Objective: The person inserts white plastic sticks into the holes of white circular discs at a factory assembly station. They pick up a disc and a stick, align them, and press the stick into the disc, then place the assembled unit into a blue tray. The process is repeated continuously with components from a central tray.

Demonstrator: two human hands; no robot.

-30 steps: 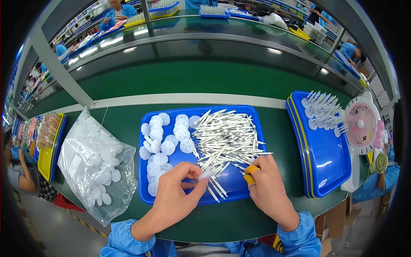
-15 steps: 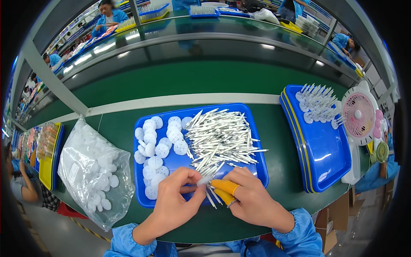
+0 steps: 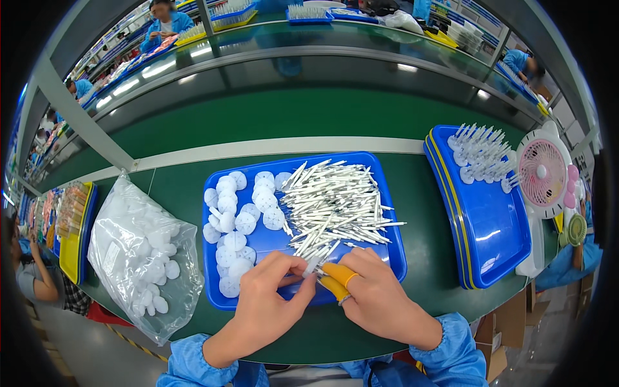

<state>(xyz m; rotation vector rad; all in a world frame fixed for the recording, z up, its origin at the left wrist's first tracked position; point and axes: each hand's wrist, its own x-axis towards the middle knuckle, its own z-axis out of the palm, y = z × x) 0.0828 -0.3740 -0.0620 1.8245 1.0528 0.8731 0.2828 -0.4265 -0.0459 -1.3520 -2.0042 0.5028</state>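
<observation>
Left hand (image 3: 269, 302) pinched a white disc (image 3: 312, 265) beside right hand (image 3: 373, 289) (grip too hidden to tell), where uneven pressure risked bending it!

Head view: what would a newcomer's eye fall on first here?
Probably the blue tray in the centre, with white sticks heaped on its right and pale discs on its left. At its near edge, the left hand pinches a white piece beside the right hand's yellow finger covers. Far right stands a pink-and-white fan.
</observation>
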